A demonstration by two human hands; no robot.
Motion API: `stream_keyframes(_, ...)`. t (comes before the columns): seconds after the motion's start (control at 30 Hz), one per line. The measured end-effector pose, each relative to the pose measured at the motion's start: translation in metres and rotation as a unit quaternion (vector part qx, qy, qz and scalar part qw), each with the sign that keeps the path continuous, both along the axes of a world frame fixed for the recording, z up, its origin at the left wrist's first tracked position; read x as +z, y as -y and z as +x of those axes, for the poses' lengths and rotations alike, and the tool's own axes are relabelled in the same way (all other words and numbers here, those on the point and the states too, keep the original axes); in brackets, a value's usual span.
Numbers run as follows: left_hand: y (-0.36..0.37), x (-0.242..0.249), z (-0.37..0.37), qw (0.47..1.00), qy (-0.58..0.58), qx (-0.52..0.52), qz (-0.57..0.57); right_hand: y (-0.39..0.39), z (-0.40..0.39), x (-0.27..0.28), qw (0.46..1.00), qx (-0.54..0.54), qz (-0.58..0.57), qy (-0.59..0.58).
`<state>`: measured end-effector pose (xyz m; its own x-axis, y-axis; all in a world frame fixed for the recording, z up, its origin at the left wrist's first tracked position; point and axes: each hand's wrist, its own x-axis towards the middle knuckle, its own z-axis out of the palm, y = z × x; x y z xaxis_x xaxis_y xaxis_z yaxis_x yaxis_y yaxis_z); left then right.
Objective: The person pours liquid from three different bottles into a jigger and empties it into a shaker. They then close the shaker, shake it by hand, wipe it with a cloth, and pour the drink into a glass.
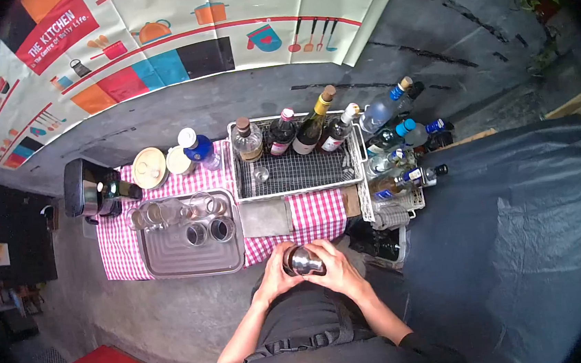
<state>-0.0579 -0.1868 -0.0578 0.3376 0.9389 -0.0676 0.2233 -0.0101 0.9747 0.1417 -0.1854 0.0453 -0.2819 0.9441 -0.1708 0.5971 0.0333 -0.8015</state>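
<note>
Close in front of my body, both hands are wrapped round a dark, shiny, rounded vessel [304, 260]. My left hand [276, 274] grips its left side, and my right hand [335, 269] closes on its right side. Much of the vessel is covered by the fingers, and its kind cannot be made out. Just beyond my hands lies the front edge of a table with a pink checked cloth [315, 210] and a grey folded cloth [267, 218]. To the left, a metal tray [186, 256] carries two glasses of dark liquid [221, 230] and several clear glasses [162, 213].
A wire basket [298, 193] at the back holds several bottles [307, 133] and a small glass [261, 174]. More bottles [387, 138] crowd a rack on the right. A black appliance [84, 189], a lidded jar [150, 168] and a blue bottle [195, 147] stand back left.
</note>
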Motion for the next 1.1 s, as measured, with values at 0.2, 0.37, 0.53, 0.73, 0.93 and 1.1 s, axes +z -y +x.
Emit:
stream_keyframes(0.2, 0.011, 0.017, -0.001, 0.997, 0.023, -0.065, 0.041, 0.029, -0.003, 0.003, 0.998, -0.033, 0.038, -0.032)
stream_keyframes(0.37, 0.022, 0.027, 0.016, 0.996, 0.054, -0.063, 0.021, 0.051, -0.007, 0.014, 0.992, -0.091, 0.057, -0.073)
stream_keyframes(0.53, 0.046, 0.04, 0.028, 0.996, 0.03, -0.077, 0.014, 0.077, 0.004, 0.029, 0.992, -0.1, 0.065, -0.031)
stream_keyframes(0.73, 0.088, 0.061, 0.046, 0.992, 0.099, -0.074, 0.027, 0.114, 0.019, 0.036, 0.993, -0.078, 0.081, -0.031)
stream_keyframes(0.93, 0.129, 0.091, 0.05, 0.99, 0.126, -0.041, 0.038, 0.149, 0.013, 0.035, 0.966, -0.079, 0.204, -0.14)
stream_keyframes(1.1, 0.146, 0.095, 0.034, 0.99, 0.135, -0.019, 0.027, 0.167, -0.008, 0.039, 0.964, -0.064, 0.229, -0.118)
